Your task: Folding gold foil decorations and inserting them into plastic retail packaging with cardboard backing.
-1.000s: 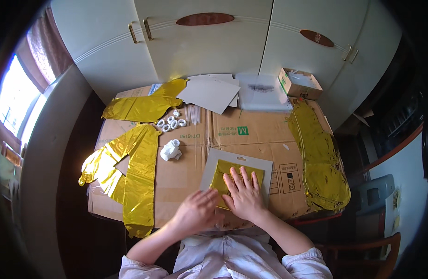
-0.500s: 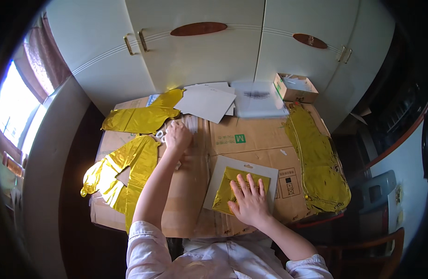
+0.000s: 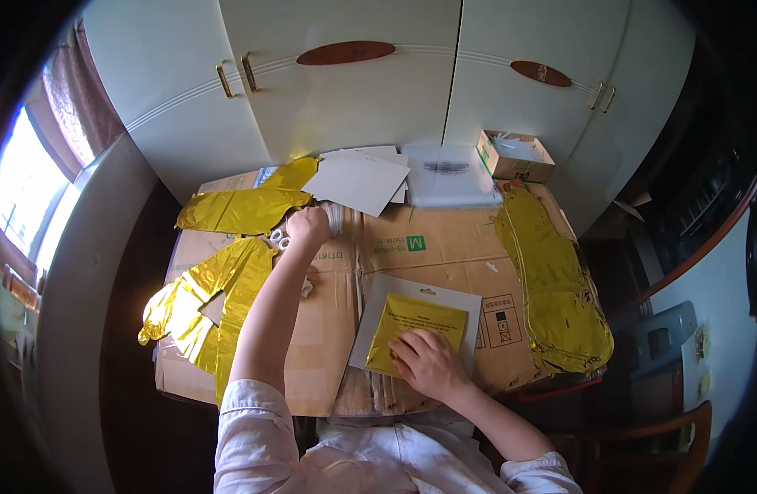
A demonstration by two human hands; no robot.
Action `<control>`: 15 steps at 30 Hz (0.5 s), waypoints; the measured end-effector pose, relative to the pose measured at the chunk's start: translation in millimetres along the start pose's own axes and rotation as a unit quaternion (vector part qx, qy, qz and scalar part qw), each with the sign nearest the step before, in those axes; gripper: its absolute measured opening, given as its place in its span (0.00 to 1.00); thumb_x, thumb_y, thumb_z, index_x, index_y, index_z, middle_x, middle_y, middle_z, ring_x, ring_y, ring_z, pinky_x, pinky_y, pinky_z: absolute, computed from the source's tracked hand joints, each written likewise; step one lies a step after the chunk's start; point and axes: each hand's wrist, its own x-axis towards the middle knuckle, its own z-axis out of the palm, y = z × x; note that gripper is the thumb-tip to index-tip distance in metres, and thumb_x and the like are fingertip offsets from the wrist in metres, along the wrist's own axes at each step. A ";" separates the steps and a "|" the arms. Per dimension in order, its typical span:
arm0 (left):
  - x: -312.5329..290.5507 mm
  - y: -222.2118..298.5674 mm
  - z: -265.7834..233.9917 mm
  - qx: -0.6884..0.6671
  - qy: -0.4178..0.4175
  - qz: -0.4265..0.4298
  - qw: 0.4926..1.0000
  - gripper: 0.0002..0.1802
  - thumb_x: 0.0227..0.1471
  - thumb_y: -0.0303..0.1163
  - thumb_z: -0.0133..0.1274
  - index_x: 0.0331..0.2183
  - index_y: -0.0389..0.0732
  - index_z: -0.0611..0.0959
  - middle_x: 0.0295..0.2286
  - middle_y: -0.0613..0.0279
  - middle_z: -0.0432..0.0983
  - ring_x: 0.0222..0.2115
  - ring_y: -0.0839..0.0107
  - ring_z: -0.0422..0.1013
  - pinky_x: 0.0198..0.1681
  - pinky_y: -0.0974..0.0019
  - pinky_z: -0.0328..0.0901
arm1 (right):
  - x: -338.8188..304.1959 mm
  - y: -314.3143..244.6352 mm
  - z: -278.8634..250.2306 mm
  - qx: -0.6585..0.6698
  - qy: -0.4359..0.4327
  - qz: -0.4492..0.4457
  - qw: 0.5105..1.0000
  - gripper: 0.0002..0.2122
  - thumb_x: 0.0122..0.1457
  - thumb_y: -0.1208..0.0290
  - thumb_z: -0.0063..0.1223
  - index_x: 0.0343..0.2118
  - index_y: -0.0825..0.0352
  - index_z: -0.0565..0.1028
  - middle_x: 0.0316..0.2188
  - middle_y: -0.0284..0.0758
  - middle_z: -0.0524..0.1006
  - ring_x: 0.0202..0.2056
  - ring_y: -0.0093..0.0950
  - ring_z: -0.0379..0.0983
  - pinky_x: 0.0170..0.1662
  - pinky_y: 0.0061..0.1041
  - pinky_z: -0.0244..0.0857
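Note:
My left hand (image 3: 310, 226) is closed low over the far left of the cardboard, beside a bundle of thin white sticks (image 3: 336, 219) and small white rings (image 3: 278, 239). Its fingertips are hidden, so whatever it grips does not show. On the near middle, a folded gold foil balloon (image 3: 424, 317) lies flat on a pale card (image 3: 378, 309) with a hanging slot. My right hand (image 3: 430, 364) rests on the balloon's lower part, fingers curled together against the foil.
Flat gold foil balloons lie at the left (image 3: 239, 280), far left (image 3: 239, 210) and right (image 3: 551, 284). Pale cards (image 3: 358, 181), a clear plastic sheet (image 3: 444, 193) and an open box (image 3: 522, 169) line the back, before white cabinets (image 3: 354, 99). Flattened cardboard (image 3: 313, 362) covers the table.
My right hand has slid toward me, and its spread fingers have curled, uncovering the foil's upper part. My left hand has moved slightly farther away and its fingers are now out of sight.

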 end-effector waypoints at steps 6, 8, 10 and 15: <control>-4.5 -21.0 -3.2 -0.049 0.074 0.015 0.996 0.15 0.40 0.39 0.56 0.29 0.39 0.85 0.32 0.49 0.81 0.36 0.54 0.77 0.40 0.56 0.72 | 4.2 -6.0 -11.8 -0.012 0.019 -0.015 1.000 0.17 0.51 0.60 0.59 0.42 0.61 0.76 0.45 0.32 0.72 0.50 0.32 0.65 0.52 0.36 0.61; -4.2 -30.5 -4.5 -0.117 0.105 0.010 0.987 0.13 0.37 0.38 0.57 0.21 0.37 0.83 0.24 0.46 0.79 0.30 0.53 0.77 0.37 0.55 0.71 | 4.3 -6.0 -12.8 -0.012 0.026 -0.015 0.999 0.18 0.50 0.60 0.60 0.43 0.61 0.76 0.45 0.32 0.72 0.50 0.32 0.65 0.52 0.36 0.61; -9.9 -41.8 -2.4 -0.125 0.135 0.015 0.983 0.13 0.37 0.35 0.56 0.24 0.34 0.83 0.27 0.44 0.79 0.32 0.50 0.77 0.39 0.54 0.71 | 4.7 -5.4 -10.9 -0.006 0.023 -0.014 1.000 0.18 0.50 0.59 0.60 0.43 0.61 0.76 0.45 0.32 0.72 0.50 0.32 0.64 0.53 0.36 0.61; -16.8 -55.6 16.5 -0.171 0.145 0.033 0.974 0.10 0.39 0.32 0.55 0.24 0.34 0.82 0.27 0.43 0.79 0.31 0.48 0.76 0.38 0.53 0.71 | 3.4 -6.0 -11.7 -0.002 0.023 -0.011 1.000 0.18 0.50 0.60 0.60 0.44 0.61 0.75 0.46 0.32 0.72 0.51 0.32 0.64 0.54 0.36 0.60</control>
